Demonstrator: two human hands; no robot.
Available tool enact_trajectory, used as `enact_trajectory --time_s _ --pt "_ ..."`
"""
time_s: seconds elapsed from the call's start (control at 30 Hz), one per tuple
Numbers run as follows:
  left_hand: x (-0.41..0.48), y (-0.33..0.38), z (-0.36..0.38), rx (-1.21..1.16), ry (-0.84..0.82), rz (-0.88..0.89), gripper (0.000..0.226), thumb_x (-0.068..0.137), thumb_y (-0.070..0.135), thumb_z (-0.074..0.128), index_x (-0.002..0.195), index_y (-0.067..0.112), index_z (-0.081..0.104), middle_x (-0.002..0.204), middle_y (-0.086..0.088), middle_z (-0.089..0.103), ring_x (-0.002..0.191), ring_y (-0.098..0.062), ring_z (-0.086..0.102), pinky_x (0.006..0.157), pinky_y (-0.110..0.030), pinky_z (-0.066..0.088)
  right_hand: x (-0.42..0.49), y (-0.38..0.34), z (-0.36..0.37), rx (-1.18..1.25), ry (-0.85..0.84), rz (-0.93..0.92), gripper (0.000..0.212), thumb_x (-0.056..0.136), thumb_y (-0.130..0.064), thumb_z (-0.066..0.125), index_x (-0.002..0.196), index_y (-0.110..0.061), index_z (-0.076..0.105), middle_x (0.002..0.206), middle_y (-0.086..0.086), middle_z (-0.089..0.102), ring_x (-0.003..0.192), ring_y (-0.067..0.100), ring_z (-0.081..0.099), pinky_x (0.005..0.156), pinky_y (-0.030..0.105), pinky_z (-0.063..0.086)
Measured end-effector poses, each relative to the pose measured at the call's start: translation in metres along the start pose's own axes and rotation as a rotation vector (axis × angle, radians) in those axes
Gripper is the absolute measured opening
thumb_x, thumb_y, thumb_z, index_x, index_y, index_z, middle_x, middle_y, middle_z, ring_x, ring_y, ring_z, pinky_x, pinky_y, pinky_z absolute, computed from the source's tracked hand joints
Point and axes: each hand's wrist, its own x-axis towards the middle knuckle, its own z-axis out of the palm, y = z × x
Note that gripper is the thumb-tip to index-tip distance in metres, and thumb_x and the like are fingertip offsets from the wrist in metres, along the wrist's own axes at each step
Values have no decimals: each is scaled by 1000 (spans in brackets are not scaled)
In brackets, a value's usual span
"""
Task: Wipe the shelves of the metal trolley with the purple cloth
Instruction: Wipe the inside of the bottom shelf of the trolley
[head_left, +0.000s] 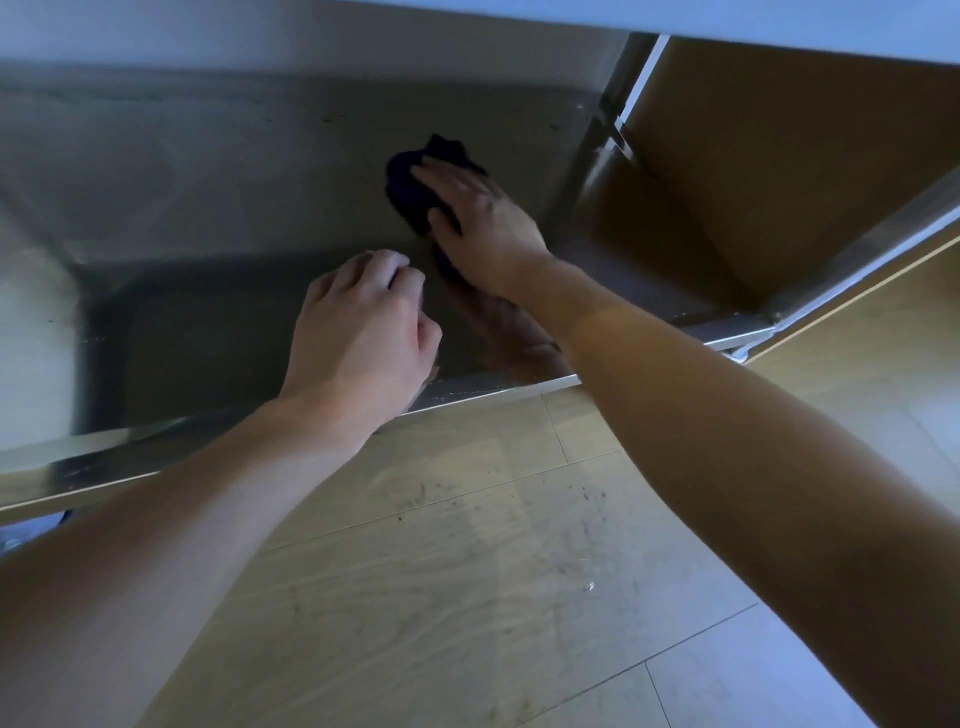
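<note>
Purple, dark and crumpled, the small cloth (410, 192) is pressed flat onto the lower stainless-steel shelf (208, 208) of the metal trolley, so the wiping is judged to be under way and not finished. Pale specks (327, 119) are seen along the back of this shelf and dull smears towards its left. Those parts are judged as left to be wiped. Whether any other shelf has been done cannot be told.

The cloth is covered by the right hand (483, 218) with its fingers nearly straight and slightly spread. It is held down by palm and fingers, not gripped, over the right rear part of the shelf. The left hand (363, 322) is curled into a loose fist above the front middle of the shelf, and nothing is seen held in it. Whether its knuckles touch the metal cannot be told.

Both bare forearms are stretched in over the shelf's bright front rim (156, 452). At the shelf's right rear corner an upright steel post (602, 135) is fixed, and beyond the shelf's right side a brown cardboard panel (779, 156) is seen. Above the shelf a pale edge (779, 26) crosses the top of the view. In front of the shelf lies a light wooden plank floor (467, 571) marked with dark scuffs.
</note>
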Motion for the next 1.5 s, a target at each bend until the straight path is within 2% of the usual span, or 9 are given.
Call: enact_trajectory --time_s 0.17,0.3,0.47,0.63,0.8,0.87,1.1,1.3,1.5 --pt "-1 -1 1 -8 13 0 29 89 22 49 110 10 66 129 -3 57 115 -26 54 98 -44 41 -24 20 -10 37 18 29 47 100 -24 41 147 -26 39 154 -5 36 142 20 33 118 35 26" --pt "-2 -2 2 -4 38 -5 26 89 22 50 105 12 67 128 -1 59 114 -27 56 94 -43 43 -61 72 -35 22 84 217 46 99 -23 44 145 -25 41 153 -3 39 141 18 36 116 31 28" --pt "-5 -1 -2 -25 90 54 17 87 15 51 87 13 67 106 0 66 89 -28 61 73 -38 48 -121 121 -64 -58 154 510 46 99 -24 42 145 -22 42 152 0 40 139 22 38 115 36 32" --pt "-12 -3 -12 -73 139 118 20 87 9 51 102 9 64 110 -3 64 87 -29 60 66 -38 49 -140 110 -68 -53 166 521 46 98 -20 43 144 -16 43 151 4 42 139 24 38 116 36 32" --pt "-24 -33 -30 7 136 154 18 85 11 56 100 11 64 109 -2 64 83 -30 61 59 -32 41 -137 81 -60 -55 193 541 46 98 -21 42 143 -15 44 151 5 42 139 25 37 116 37 32" --pt "-34 -55 -41 42 123 124 18 84 12 55 100 11 64 108 -3 63 87 -31 61 60 -36 45 -128 63 -54 -50 171 536 46 98 -21 40 144 -16 43 152 4 40 140 25 36 117 37 30" --pt "-80 -134 -85 149 66 -43 16 85 16 49 93 12 63 102 -7 62 95 -35 58 68 -43 49 -95 -42 -20 -40 91 411 47 99 -24 38 146 -18 38 155 3 35 142 27 31 119 41 23" --pt "-110 -173 -119 221 54 -131 17 85 16 51 94 12 64 105 -4 61 100 -29 56 67 -37 47 -80 -159 19 3 12 112 48 96 -22 41 145 -18 40 155 2 35 143 22 30 119 40 20" --pt "-132 -188 -137 219 -44 -212 21 88 16 47 90 8 66 102 -7 58 96 -32 57 69 -44 52 -87 -238 46 6 -84 -193 47 99 -24 39 147 -20 38 155 -1 34 144 25 29 120 42 20"
